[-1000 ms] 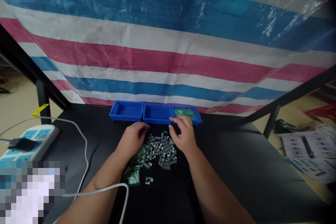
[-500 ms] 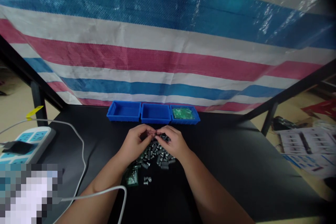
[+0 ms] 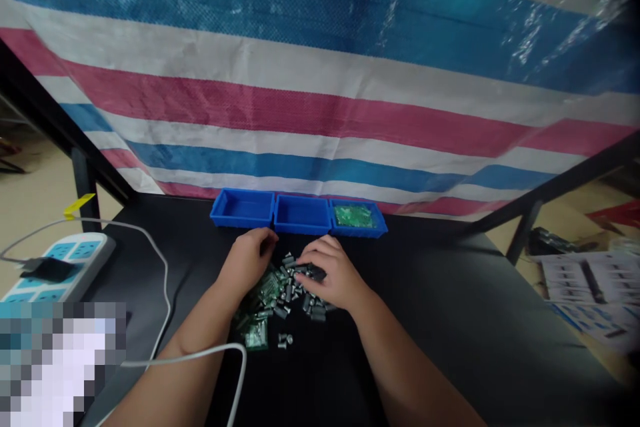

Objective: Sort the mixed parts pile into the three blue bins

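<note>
A pile of loose screws and dark grey cylindrical pieces (image 3: 289, 290) lies on the black table. My right hand (image 3: 333, 270) is over the pile's right side, its fingers apart and the thumb near the screws. Just left of the pile, close to the front of the blue bins, my left hand (image 3: 250, 257) has its fingers curled together; whatever they pinch is hidden. Under and beside the left hand lie greenish clear small bags (image 3: 270, 288). Nearer to me rest another small bag (image 3: 257, 333) with pale contents and several separate screws (image 3: 285, 340).
Along the back stand the left blue bin (image 3: 243, 222), the middle blue bin (image 3: 303, 229) and the right blue bin (image 3: 357, 231), which holds green bags. A white power strip (image 3: 103, 250) and a cable (image 3: 167, 280) lie at left. Behind hangs a striped tarp (image 3: 320, 107).
My hands were together at the fingertips over the pile and have now parted. The left moved left, uncovering green bags; the right spread its fingers over the pile. The view shifted slightly.
</note>
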Tool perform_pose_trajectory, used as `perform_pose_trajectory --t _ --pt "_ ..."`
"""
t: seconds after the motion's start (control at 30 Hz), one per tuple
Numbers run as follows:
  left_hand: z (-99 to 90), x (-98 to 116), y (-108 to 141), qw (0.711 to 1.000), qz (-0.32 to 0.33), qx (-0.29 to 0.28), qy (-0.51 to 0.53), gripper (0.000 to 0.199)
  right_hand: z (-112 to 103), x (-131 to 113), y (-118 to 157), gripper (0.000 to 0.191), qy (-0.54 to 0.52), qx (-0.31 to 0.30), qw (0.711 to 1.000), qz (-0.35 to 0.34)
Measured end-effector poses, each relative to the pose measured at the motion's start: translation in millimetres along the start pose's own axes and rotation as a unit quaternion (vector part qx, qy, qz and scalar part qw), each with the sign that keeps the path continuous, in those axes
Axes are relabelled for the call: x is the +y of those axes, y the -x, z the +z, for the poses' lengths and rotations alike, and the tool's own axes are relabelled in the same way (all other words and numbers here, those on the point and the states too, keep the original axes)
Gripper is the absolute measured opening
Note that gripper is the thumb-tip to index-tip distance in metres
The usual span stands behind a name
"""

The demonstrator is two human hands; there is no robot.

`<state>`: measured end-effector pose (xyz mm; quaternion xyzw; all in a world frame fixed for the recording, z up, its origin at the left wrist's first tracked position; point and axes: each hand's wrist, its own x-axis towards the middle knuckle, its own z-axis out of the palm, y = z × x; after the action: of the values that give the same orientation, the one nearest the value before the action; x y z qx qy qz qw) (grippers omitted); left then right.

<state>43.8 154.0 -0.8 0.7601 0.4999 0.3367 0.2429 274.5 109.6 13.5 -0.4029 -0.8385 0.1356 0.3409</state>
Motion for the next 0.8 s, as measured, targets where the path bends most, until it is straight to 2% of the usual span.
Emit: perform_pose_trajectory --t 0.17,0.3,0.4,0.63,0.73,0.8 --pt "-1.2 -5 0 0.999 -0.035 -0.034 -0.018 0.020 15 -27 0 0.038 0.011 -0.104 0.994 -0.009" --pt "-4.3 -3 1 0.998 -0.053 -0.036 -0.014 0.020 22 -34 0 0.049 0.017 -0.137 0.990 -0.020" --pt "-12.8 -1 1 0.995 -0.079 -0.048 -0.022 0.022 25 -33 -1 0.050 0.018 -0.142 0.989 -0.029" --pt "-46.1 5 6 0.979 -0.109 -0.136 -0.105 0.024 31 -24 -5 0.031 0.020 -0.086 0.995 -0.044" --pt "-55.2 10 11 0.972 -0.118 -0.162 -0.126 0.023 29 -19 -5 0.027 0.008 -0.026 0.998 -0.056" --pt "-58.9 13 14 0.967 -0.122 -0.178 -0.136 0.022 24 -12 -4 0.028 0.003 0.042 0.998 -0.048"
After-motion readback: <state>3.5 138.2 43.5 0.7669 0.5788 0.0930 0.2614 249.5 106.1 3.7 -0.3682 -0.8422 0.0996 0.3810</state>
